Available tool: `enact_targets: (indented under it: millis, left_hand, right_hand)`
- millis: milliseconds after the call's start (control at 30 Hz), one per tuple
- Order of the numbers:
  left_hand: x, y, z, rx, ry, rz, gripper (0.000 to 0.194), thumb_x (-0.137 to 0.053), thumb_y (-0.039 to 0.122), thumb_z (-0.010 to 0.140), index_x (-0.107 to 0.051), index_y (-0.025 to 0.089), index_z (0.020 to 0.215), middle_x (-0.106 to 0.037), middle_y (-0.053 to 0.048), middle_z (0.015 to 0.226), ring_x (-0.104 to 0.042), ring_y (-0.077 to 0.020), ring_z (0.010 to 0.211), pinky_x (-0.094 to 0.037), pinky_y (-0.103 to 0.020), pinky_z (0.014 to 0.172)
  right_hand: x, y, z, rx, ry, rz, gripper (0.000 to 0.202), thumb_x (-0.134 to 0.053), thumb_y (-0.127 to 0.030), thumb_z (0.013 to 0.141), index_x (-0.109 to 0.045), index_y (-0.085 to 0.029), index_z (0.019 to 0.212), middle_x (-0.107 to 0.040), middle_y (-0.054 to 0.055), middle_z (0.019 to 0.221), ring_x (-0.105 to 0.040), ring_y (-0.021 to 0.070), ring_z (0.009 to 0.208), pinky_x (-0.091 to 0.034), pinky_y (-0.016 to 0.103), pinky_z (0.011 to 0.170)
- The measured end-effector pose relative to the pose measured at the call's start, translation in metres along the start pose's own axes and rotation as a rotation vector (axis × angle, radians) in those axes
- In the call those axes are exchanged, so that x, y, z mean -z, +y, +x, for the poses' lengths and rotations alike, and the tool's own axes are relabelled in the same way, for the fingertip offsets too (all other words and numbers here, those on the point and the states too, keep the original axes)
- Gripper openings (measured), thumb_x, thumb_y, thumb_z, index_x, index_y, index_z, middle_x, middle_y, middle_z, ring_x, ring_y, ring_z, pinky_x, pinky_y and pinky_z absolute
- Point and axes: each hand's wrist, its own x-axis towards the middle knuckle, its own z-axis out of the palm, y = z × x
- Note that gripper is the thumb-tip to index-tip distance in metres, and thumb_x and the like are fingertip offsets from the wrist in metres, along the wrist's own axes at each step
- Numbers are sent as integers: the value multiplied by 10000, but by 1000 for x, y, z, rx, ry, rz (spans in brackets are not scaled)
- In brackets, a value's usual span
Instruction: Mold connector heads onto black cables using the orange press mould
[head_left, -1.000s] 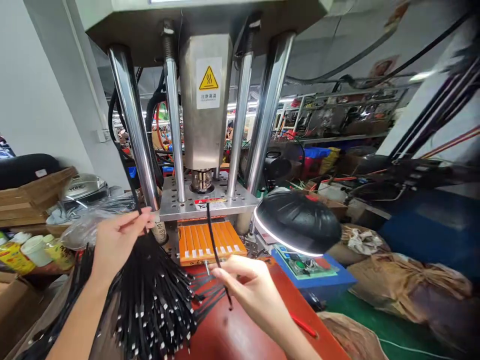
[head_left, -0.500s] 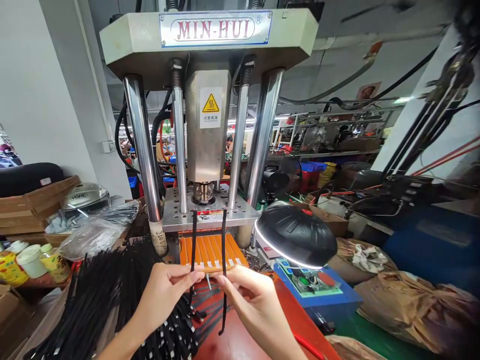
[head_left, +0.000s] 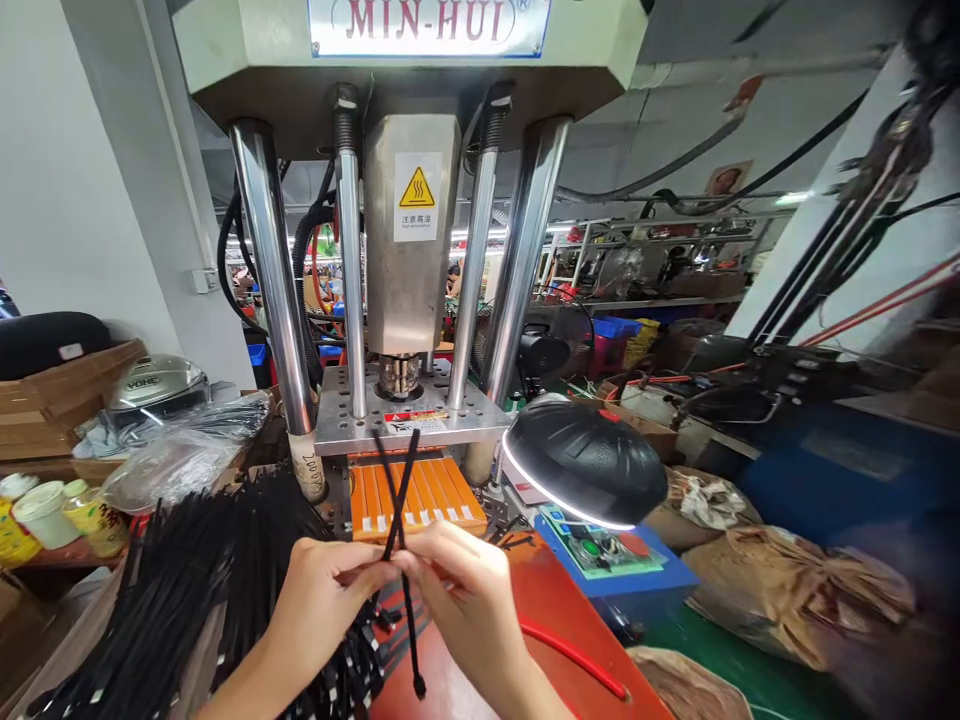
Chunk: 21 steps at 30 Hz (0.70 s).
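My left hand is closed in a pinch on one narrow black strap, whose upper end leans right. Right beside it, the thumb and fingers of my right hand pinch a second black strap, which hangs below the fingers to a small knobbed end. Above the fingertips the two straps cross in an X. The fingertips nearly touch and hide what lies between them. Beyond the hands sits an orange slotted block with white-tipped strips, under the metal plate of a press.
A large heap of black straps lies to the left. On the right are a lit black lamp and a blue control box with buttons. A red rod rests on the red table. Steel columns flank the press.
My hands have come closer together, and the straps, upright and apart before, now cross. An orange-brown piece and thin metal pin between the fingers are no longer visible. The view has tilted down slightly.
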Motion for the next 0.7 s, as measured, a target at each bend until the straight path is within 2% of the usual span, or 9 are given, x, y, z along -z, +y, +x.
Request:
enact_targets:
  millis: [67,133,200,333,433,500,567,633,700]
  left_hand:
    - [-3,-1,0,35,-15,-50,370,-609,485,823,-760,176,687,-680,-16,588,-593,-185,533,-391,-227,487]
    - [-8,-7,0,90,-25,-178,366,-616,496,814,-765,164,771,-705,-29,670,-616,-197,611,-426,-230,549]
    - [-15,-16,-3,156,-46,-280,383,-623,510,806,-765,156,849,-728,-47,759,-639,-219,694,-460,-246,614]
    - [-25,-39,-9,284,-95,-399,448,-609,558,801,-761,140,853,-736,-64,782,-662,-234,748,-496,-270,668]
    - [-23,-50,-4,360,-94,-424,481,-607,586,790,-751,140,898,-737,-66,801,-676,-241,796,-520,-293,703]
    - [-18,-54,5,371,-88,-394,509,-617,611,766,-746,139,906,-736,-72,807,-677,-251,818,-528,-313,709]
    - [-16,-59,13,393,-105,-422,545,-635,635,733,-740,132,912,-736,-86,827,-680,-256,835,-533,-346,751]
    - [-17,-66,17,436,-137,-486,576,-657,645,700,-730,118,922,-735,-107,859,-682,-253,852,-531,-368,801]
    - [-21,-76,15,475,-174,-494,576,-674,630,685,-722,101,908,-734,-129,882,-685,-256,873,-536,-357,802]
  right_hand:
    - [-9,-1,2,-21,-5,18,233,-537,-249,925,-655,-193,732,-575,6,619,-516,112,530,-412,213,491]
    - [-16,1,6,-99,-7,51,247,-554,-267,908,-650,-189,694,-552,2,602,-500,110,525,-400,207,472]
    - [-21,6,16,-221,1,135,273,-580,-324,885,-638,-183,658,-540,3,604,-496,108,510,-391,199,436]
    - [-28,23,41,-390,22,278,351,-578,-456,855,-630,-161,672,-529,-7,577,-494,96,431,-398,191,390]
    - [-32,35,49,-462,-131,304,362,-557,-497,850,-618,-159,737,-523,-28,514,-494,102,387,-390,184,367]
    - [-36,44,45,-506,-295,297,348,-571,-487,841,-579,-170,700,-546,-25,505,-521,112,394,-400,179,367]
    - [-41,55,39,-530,-403,282,354,-584,-462,836,-541,-176,632,-573,-12,509,-558,122,427,-425,181,394]
    - [-48,72,39,-557,-411,232,387,-575,-455,844,-517,-178,581,-576,-5,492,-574,129,437,-441,188,417]
    - [-56,94,46,-580,-355,148,424,-577,-467,849,-500,-178,548,-568,0,475,-570,130,424,-439,193,418]
